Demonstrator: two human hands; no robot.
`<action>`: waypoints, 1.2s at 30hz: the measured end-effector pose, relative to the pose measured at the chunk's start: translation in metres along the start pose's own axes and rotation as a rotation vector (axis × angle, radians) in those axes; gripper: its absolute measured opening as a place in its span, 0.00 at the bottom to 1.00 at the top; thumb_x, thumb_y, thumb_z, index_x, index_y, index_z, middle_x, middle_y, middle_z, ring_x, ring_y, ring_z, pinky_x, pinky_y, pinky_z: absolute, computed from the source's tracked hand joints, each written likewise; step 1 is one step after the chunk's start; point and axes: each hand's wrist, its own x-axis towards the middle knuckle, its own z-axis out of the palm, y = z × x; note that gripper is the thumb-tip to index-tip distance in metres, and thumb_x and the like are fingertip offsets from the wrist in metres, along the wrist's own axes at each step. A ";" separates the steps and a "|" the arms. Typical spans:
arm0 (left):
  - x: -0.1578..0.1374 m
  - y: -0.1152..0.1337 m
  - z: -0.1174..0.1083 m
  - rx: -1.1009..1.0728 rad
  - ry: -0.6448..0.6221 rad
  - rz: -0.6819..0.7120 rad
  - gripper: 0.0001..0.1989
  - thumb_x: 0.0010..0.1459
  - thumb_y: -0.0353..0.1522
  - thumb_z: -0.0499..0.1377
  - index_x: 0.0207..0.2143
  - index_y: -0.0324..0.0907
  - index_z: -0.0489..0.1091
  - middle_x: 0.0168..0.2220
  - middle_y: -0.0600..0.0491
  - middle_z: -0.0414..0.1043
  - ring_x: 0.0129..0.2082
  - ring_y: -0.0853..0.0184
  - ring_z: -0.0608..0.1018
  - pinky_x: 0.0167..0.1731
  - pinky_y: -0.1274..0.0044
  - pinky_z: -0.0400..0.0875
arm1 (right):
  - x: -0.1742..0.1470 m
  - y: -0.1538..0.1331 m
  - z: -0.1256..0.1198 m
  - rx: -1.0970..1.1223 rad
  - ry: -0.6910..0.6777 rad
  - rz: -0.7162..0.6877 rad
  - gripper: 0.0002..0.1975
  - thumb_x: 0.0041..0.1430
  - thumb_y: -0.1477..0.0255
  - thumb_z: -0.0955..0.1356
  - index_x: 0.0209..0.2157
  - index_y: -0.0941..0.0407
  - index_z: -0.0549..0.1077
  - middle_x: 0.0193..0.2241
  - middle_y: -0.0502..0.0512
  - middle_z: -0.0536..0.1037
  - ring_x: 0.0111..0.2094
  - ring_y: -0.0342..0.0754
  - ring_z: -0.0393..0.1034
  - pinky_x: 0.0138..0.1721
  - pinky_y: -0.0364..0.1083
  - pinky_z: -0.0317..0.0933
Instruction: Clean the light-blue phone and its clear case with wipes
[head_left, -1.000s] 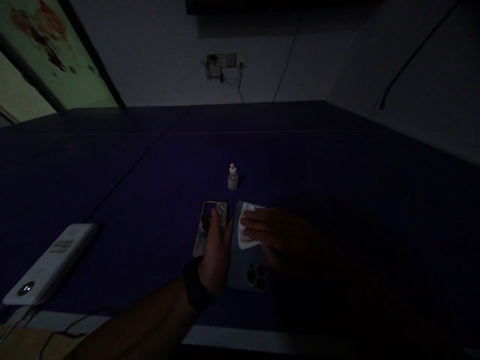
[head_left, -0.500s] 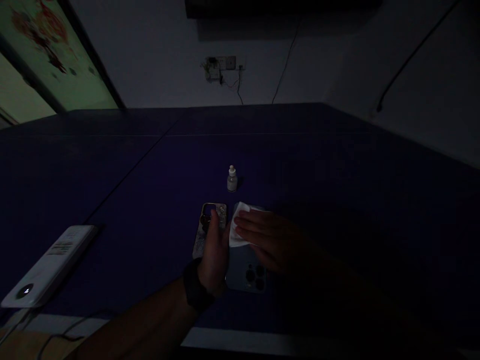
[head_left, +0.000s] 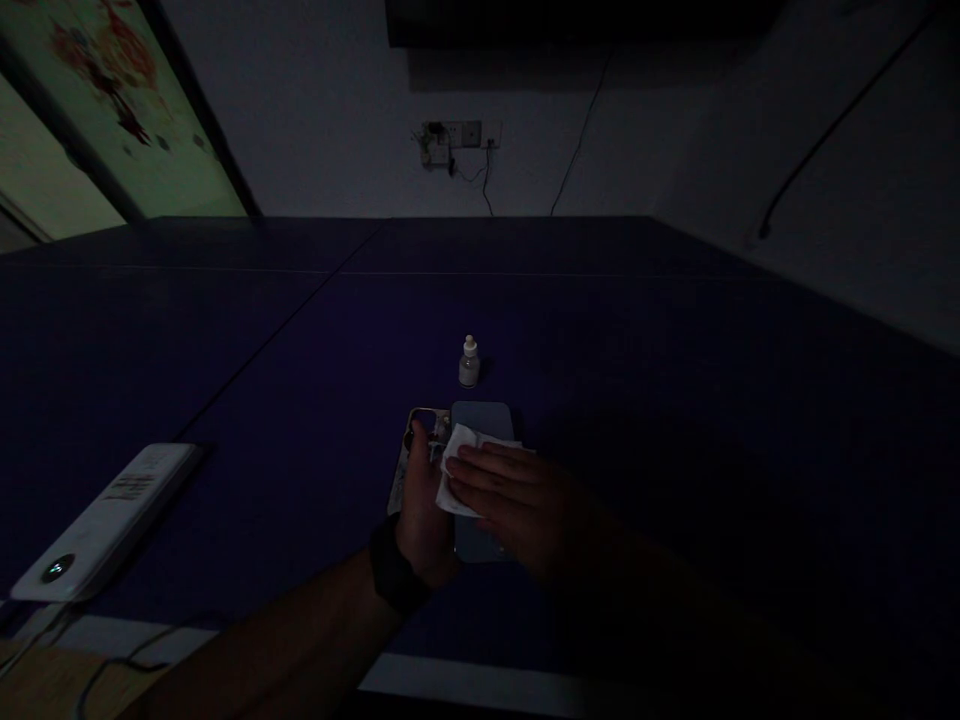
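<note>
Dim light falls on a wide dark-blue tabletop [head_left: 300, 400], with a plain grey wall [head_left: 315, 110] far beyond the hands. Nearest the wearer, the left hand [head_left: 429, 518] lies along the left edge of a flat, rectangular blue-grey phone [head_left: 482, 416]; its thumb points forward, spread away from the palm (its other fingers are hidden, so I cannot tell how they grip). Over the phone, the right hand [head_left: 517, 495] has its fingers flat and close together, pressing a folded white tissue [head_left: 456, 497] onto the surface; its thumb is out of sight. Partly behind the left hand, on its outer side, sits a patterned phone case with a dark rim [head_left: 400, 478]. Just ahead of both hands, a small clear bottle with a white dropper top [head_left: 469, 370] stands upright. Well to the left of the left hand lies a long white plastic block with a round dark display [head_left: 109, 525]. Around the left wrist is a black band [head_left: 394, 567].
</note>
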 end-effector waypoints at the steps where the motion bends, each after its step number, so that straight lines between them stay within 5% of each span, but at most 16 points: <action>1: 0.001 0.000 0.000 -0.005 0.004 -0.007 0.38 0.66 0.57 0.44 0.53 0.35 0.74 0.35 0.44 0.78 0.37 0.59 0.81 0.36 0.73 0.74 | -0.001 0.002 -0.003 0.031 -0.005 -0.022 0.16 0.70 0.76 0.63 0.55 0.63 0.74 0.56 0.60 0.79 0.62 0.49 0.69 0.64 0.51 0.63; 8: 0.000 0.001 0.011 -0.026 0.068 -0.040 0.39 0.67 0.57 0.40 0.55 0.36 0.73 0.36 0.44 0.78 0.37 0.59 0.81 0.40 0.71 0.73 | -0.003 0.009 -0.019 -0.034 -0.045 0.087 0.17 0.68 0.78 0.62 0.54 0.63 0.75 0.58 0.61 0.77 0.61 0.51 0.69 0.62 0.52 0.66; 14: 0.001 0.002 0.015 -0.089 0.023 -0.082 0.43 0.66 0.58 0.36 0.54 0.33 0.73 0.25 0.49 0.73 0.24 0.66 0.76 0.29 0.75 0.70 | -0.005 0.006 -0.016 0.137 -0.063 -0.046 0.16 0.68 0.78 0.63 0.54 0.62 0.75 0.54 0.60 0.80 0.62 0.48 0.68 0.64 0.50 0.63; 20: 0.000 0.004 0.013 -0.046 0.049 -0.039 0.39 0.67 0.57 0.40 0.56 0.36 0.72 0.34 0.46 0.77 0.31 0.63 0.79 0.36 0.73 0.73 | -0.008 0.012 -0.021 0.045 -0.069 0.068 0.20 0.66 0.79 0.63 0.58 0.60 0.72 0.59 0.61 0.76 0.64 0.50 0.66 0.63 0.53 0.65; 25: 0.002 0.003 0.008 -0.056 -0.033 -0.063 0.39 0.65 0.58 0.44 0.52 0.35 0.74 0.25 0.51 0.72 0.20 0.70 0.72 0.27 0.77 0.69 | -0.004 0.006 -0.016 0.125 -0.103 -0.047 0.20 0.69 0.77 0.61 0.59 0.63 0.72 0.57 0.61 0.77 0.65 0.48 0.64 0.65 0.52 0.63; 30: 0.001 0.002 0.010 -0.038 0.012 -0.032 0.38 0.67 0.57 0.42 0.53 0.36 0.73 0.31 0.47 0.76 0.25 0.67 0.75 0.31 0.75 0.70 | -0.007 0.011 -0.018 0.054 -0.112 0.054 0.20 0.69 0.78 0.62 0.59 0.62 0.72 0.59 0.63 0.75 0.66 0.50 0.63 0.64 0.54 0.63; 33: 0.001 0.003 0.008 -0.041 0.003 -0.050 0.39 0.66 0.57 0.40 0.52 0.36 0.74 0.28 0.49 0.74 0.23 0.67 0.75 0.29 0.76 0.69 | -0.006 0.009 -0.014 0.052 -0.096 -0.009 0.19 0.69 0.78 0.62 0.58 0.66 0.72 0.59 0.66 0.75 0.66 0.52 0.64 0.65 0.54 0.63; 36: 0.001 0.004 0.008 -0.028 -0.016 -0.066 0.39 0.65 0.58 0.43 0.51 0.36 0.75 0.25 0.51 0.72 0.20 0.69 0.72 0.25 0.77 0.67 | -0.008 0.007 -0.013 0.143 -0.095 -0.038 0.17 0.69 0.77 0.62 0.55 0.62 0.75 0.56 0.58 0.79 0.64 0.48 0.66 0.65 0.51 0.62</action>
